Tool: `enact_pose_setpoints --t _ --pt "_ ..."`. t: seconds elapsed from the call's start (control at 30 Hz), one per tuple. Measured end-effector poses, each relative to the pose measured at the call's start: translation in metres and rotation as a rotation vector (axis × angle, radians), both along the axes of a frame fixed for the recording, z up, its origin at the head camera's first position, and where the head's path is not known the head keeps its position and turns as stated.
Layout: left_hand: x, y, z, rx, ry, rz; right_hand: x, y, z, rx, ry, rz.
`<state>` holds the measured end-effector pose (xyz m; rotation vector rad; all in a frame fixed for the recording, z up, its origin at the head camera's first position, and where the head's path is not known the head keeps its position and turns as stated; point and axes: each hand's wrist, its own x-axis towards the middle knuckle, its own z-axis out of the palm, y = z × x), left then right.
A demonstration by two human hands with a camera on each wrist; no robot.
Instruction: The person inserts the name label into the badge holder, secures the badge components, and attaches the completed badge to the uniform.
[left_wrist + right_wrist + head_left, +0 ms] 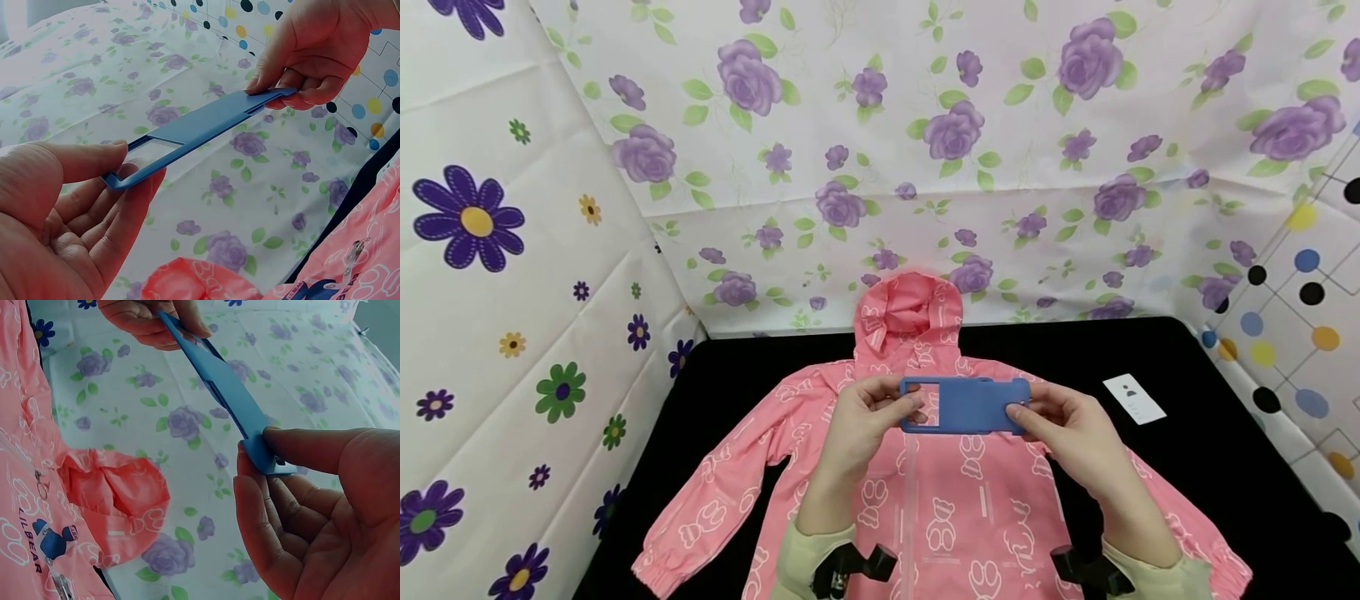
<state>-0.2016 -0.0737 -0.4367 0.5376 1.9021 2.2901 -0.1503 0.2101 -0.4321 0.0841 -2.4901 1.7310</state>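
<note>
A blue plastic card holder (973,406), with an open rectangular window near its left end, is held level above a pink hooded jacket (943,492). My left hand (861,425) pinches the windowed end between thumb and fingers. The right hand (1075,425) pinches the opposite end, its thumb on the face turned toward me. In the left wrist view the card holder (206,119) slants between both hands. From the right wrist the card holder (231,397) appears nearly edge-on. The jacket lies spread out, front up, with a white bear print.
A white card (1134,399) with a small person icon lies on the black table cover (1052,342), to the right of the jacket. Flower-printed cloth (880,167) hangs behind the table, and more patterned cloth stands at both sides.
</note>
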Motion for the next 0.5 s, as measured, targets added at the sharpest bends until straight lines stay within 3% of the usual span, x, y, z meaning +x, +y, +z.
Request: enact_pose_setpoints --t 0.27,0.5 --pt "0.0007 -0.0001 -0.0016 0.001 -0.002 0.05 0.0002 0.0035 0.0027 0.009 -0.002 -0.029" --pt "-0.0013 -0.0023 -0.0008 0.008 0.006 0.095 -0.0083 0.0014 -0.0048 -0.006 -0.012 -0.022"
